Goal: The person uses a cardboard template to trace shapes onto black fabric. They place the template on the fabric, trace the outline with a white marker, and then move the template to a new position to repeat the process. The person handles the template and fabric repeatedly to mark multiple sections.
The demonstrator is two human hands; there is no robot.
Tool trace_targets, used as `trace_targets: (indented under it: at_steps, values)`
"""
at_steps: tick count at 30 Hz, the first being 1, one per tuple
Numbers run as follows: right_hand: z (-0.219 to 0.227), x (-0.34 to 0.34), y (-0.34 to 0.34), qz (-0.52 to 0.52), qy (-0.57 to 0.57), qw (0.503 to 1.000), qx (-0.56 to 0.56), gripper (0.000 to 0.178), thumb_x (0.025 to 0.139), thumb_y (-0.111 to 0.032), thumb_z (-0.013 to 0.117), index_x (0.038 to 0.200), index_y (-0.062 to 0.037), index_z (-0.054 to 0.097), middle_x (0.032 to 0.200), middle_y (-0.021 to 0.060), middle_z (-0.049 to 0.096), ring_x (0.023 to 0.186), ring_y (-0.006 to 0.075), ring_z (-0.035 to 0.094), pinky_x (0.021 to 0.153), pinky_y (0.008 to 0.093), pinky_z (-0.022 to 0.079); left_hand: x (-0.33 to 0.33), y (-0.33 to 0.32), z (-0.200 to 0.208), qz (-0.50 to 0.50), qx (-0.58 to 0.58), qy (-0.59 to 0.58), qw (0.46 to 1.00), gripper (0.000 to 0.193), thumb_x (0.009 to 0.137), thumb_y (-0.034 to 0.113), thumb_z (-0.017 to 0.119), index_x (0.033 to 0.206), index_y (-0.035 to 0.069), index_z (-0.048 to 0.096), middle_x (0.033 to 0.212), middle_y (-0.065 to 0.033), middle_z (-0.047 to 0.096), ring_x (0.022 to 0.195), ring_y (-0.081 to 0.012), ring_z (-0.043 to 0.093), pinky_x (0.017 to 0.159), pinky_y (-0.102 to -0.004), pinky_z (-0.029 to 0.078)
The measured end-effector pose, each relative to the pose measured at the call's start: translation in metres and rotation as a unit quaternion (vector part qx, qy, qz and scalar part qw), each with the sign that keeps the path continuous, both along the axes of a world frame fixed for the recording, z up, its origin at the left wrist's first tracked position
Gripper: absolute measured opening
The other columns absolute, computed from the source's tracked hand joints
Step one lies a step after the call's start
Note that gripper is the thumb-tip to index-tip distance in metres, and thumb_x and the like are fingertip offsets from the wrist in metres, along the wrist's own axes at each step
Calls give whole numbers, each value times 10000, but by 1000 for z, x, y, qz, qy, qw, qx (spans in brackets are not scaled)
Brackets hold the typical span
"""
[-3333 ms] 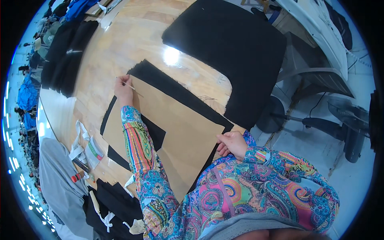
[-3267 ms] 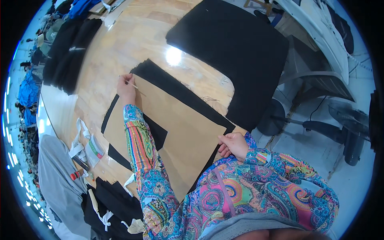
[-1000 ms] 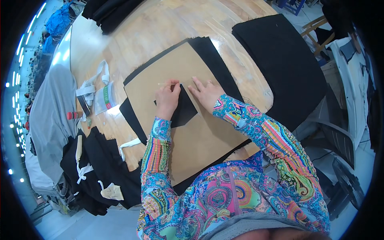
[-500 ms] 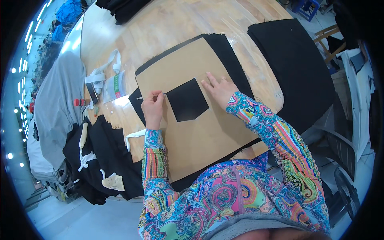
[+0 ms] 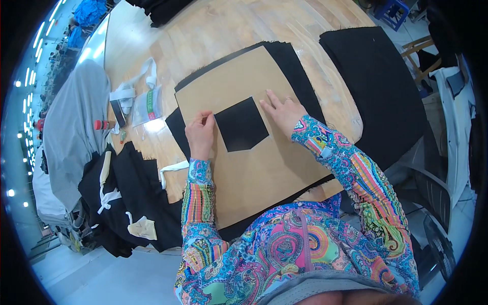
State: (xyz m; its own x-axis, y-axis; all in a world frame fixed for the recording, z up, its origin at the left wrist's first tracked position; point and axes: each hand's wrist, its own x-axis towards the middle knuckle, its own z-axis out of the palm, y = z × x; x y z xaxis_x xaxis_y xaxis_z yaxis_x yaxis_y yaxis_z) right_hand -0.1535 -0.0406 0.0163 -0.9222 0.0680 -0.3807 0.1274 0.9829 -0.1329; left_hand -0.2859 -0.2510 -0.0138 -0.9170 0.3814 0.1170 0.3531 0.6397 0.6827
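A tan cardboard template [image 5: 284,162] lies flat over black fabric pieces [image 5: 305,76] on the wooden table. Its pocket-shaped cut-out lets the dark cloth [image 5: 242,125] show through, with a pale line along the lower edges. At the upper left corner of the cut-out, my left hand [image 5: 200,134] is closed in a pinch. The thin white stick seen in it a moment before is now hidden by the fingers. My right hand [image 5: 283,115] rests on the card right of the opening, fingers stretched out and pressing flat.
Another black fabric stack [image 5: 373,86] lies to the right. On the left are white tape [image 5: 123,93], a clear packet [image 5: 147,107], a small red-capped bottle [image 5: 101,124] and black cloth bundles [image 5: 137,178] with white ties. Grey cloth [image 5: 76,137] drapes beyond them; a chair [image 5: 429,188] stands at right.
My left hand has turned and shifted slightly up along the cut-out's left side, and the white stick no longer shows. My right hand stays spread on the card. The whole view shifts slightly.
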Motion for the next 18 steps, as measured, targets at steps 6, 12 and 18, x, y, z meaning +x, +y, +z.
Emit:
trace_targets:
  at_steps: [6,12,18]
  values:
    - [-2,1,1,-1,7,1000,10,550,868,-93,458,1390,-172,304,1478,129,186,1161,371,462,906,375,462,-6,-12,-10,32,66,-47,996,172,823,142,597,911,2,647,775,-117,677,717,-170,658,667,-262,497]
    - [-5,1,2,0,19,1000,3,544,867,-91,462,1383,-167,310,1475,131,192,1140,370,480,905,381,469,-4,-13,-6,25,49,-41,998,179,825,151,596,911,3,650,798,-126,681,732,-178,664,673,-266,499]
    - [-3,0,2,-1,4,1000,1,552,864,-88,466,1385,-167,304,1475,133,188,1137,370,483,908,375,470,-1,-5,-1,14,20,-12,1000,182,827,166,596,906,12,653,797,-128,681,735,-192,669,676,-274,501]
